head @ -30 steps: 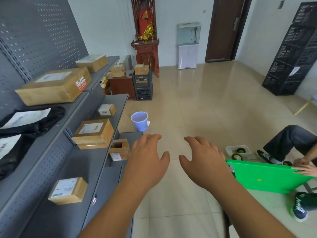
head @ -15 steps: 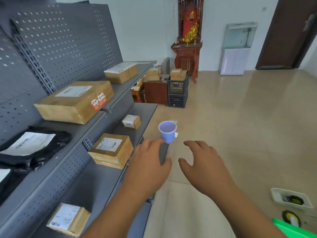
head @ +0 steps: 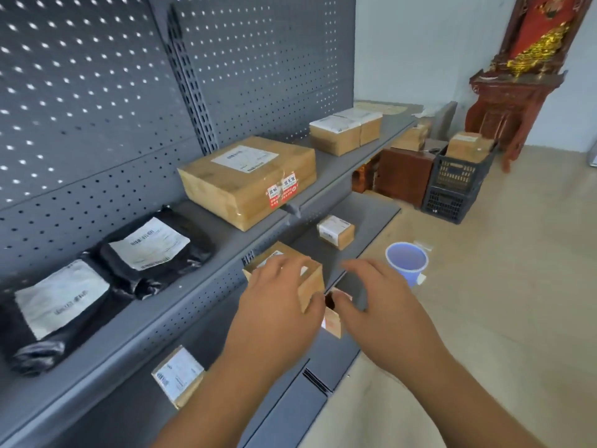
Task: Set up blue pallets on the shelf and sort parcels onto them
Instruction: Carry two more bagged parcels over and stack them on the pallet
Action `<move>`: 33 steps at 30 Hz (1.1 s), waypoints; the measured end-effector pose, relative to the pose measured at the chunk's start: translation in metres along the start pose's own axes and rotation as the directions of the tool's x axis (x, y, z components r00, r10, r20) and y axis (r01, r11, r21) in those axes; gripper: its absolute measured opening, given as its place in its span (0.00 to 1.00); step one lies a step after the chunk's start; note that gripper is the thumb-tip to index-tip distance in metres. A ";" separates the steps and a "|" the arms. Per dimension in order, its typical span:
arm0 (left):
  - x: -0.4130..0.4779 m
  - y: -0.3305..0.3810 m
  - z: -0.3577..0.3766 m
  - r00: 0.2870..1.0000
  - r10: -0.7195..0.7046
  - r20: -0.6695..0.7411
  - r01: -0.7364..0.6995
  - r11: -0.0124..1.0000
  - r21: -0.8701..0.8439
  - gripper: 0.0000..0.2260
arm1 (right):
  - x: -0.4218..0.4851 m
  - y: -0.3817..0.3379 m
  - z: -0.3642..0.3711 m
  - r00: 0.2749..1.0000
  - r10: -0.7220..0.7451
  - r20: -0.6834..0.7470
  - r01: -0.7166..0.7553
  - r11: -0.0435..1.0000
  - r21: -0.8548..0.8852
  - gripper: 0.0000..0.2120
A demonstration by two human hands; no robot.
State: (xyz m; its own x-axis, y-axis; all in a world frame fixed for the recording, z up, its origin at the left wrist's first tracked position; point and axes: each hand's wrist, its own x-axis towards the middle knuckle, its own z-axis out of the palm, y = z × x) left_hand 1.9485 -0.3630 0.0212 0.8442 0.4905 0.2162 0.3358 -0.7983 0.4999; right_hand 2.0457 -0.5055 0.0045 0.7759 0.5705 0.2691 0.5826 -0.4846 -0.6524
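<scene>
On the grey two-tier shelf (head: 332, 163), head view: the shelf's long axis runs from near left to far right, and a perforated panel (head: 97, 92) backs it.

Upper tier, near to far:
- two black mailer bags (head: 151, 247), flat and side by side, labels up
- a large parcel (head: 248, 179), flat, label up, its red-stickered side facing the aisle
- a far parcel (head: 345, 130) near the tier's end

Lower tier:
- a labelled parcel (head: 177, 376), nearest
- a medium parcel (head: 311, 282), largely covered by the left hand (head: 277, 305); its long axis is hidden
- a small parcel (head: 336, 231) beyond it, label up

The left hand is spread, fingers relaxed, grasping nothing. Whether it touches the medium parcel cannot be told. The right hand (head: 384, 315), likewise released, hangs just beside it over the tier's front edge. A small open box (head: 332, 321) shows between the thumbs.

On the floor past the hands stand a blue bucket (head: 407, 261) and black crates (head: 458, 185).
</scene>
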 end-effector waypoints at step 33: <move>0.024 -0.181 -0.116 0.548 -0.660 -0.515 0.827 0.521 0.212 0.21 | 0.179 -0.186 0.192 0.737 -0.534 0.414 0.604 0.795 -0.050 0.24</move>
State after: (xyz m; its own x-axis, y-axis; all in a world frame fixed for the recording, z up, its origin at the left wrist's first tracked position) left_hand 1.8597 -0.1665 0.0332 0.0260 0.9751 0.2202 0.9615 -0.0846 0.2614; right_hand 2.0300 -0.1858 0.0384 0.1606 0.9540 0.2533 0.9442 -0.0737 -0.3210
